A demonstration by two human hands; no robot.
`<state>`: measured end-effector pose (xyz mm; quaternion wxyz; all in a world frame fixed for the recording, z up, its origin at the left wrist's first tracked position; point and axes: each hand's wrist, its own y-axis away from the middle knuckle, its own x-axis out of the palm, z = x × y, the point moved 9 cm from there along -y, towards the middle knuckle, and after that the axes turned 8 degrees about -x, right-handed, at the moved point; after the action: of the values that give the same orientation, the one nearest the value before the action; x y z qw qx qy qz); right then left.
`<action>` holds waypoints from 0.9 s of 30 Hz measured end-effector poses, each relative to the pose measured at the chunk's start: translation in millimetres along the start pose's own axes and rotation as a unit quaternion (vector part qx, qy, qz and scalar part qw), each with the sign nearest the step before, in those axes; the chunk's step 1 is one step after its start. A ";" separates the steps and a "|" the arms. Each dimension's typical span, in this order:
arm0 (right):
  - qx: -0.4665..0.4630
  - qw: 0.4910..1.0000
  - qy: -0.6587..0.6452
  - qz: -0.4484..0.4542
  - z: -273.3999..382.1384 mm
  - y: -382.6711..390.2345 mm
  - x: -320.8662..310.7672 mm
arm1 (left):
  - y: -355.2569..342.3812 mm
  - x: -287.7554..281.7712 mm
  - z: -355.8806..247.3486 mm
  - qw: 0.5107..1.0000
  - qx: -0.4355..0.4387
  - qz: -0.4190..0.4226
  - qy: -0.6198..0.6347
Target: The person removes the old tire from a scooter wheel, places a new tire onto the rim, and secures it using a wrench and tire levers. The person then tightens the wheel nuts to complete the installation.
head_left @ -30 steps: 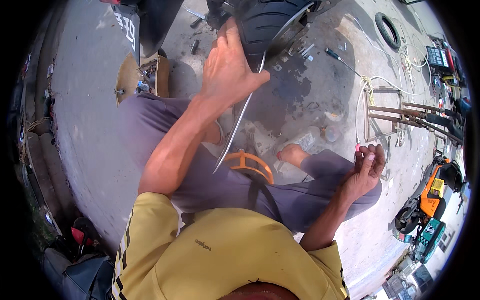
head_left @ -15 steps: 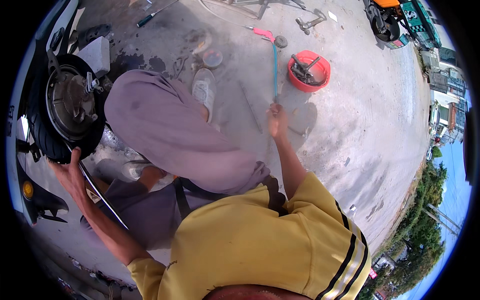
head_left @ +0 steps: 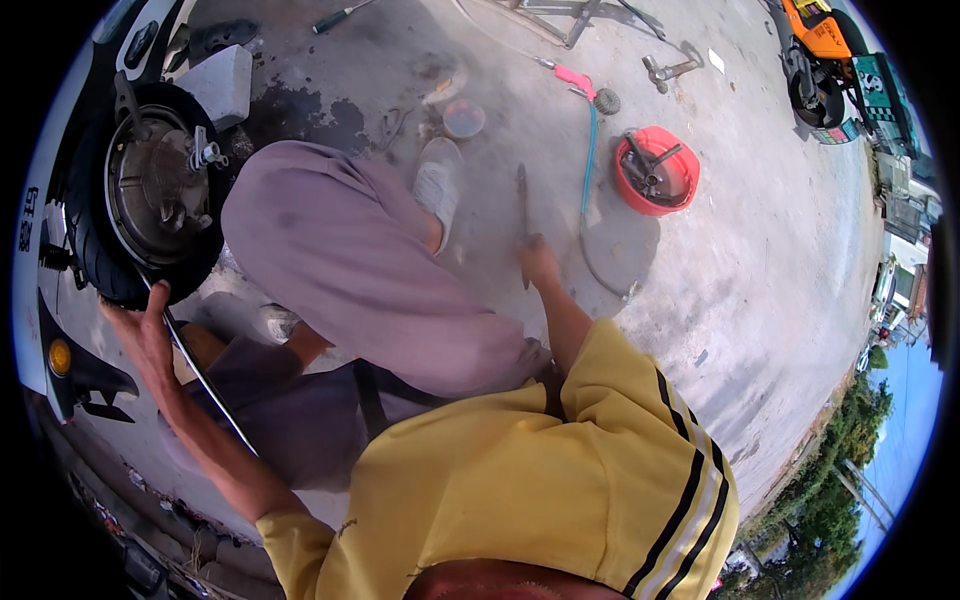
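On the left, a wheel's black tyre [head_left: 95, 230] surrounds a dirty metal hub [head_left: 150, 180]. My left hand [head_left: 143, 325] grips the tyre's near edge, thumb on top and fingers partly hidden beneath. A long shiny metal rod [head_left: 205, 385] slants from the rim past that thumb and along my forearm. Beyond my knees, my right hand [head_left: 538, 262] is closed round a brown, narrow metal bar [head_left: 522, 200], one end pointing away from me. Whether the bar still touches the ground, I cannot tell. A blue-and-grey hose [head_left: 588, 180] curves to the right of that hand.
A red basin [head_left: 655, 205] holding metal parts stands at the right. The hose runs to a pink air gun [head_left: 573, 80] beside a round dark part [head_left: 607, 101]. Farther off lie a hammer [head_left: 672, 68] and a screwdriver [head_left: 335, 19]. A white block [head_left: 218, 85] sits behind the wheel.
My right hand has moved off the hose area, leftward onto the metal bar, which has turned in its grasp. My left hand keeps its place on the tyre. The whole view has shifted slightly.
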<state>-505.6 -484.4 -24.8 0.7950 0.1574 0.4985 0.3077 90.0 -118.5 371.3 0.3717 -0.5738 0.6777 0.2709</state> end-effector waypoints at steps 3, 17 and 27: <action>0.053 0.884 -0.464 -0.015 -1.4 -0.3 7.1 | 0.8 4.5 -4.4 1.000 -0.011 0.008 0.003; -0.184 0.910 -0.364 -0.083 114.5 -11.6 -144.4 | 1.3 -4.7 -12.6 1.000 0.005 0.002 -0.026; -0.167 0.858 -0.462 -0.153 150.9 -23.6 -177.6 | 17.2 -14.4 -14.2 0.999 -0.046 0.014 -0.010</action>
<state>-419.2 -608.5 154.1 0.9853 0.0681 0.0328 0.1531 71.3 -118.2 390.3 0.3481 -0.5780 0.6687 0.3125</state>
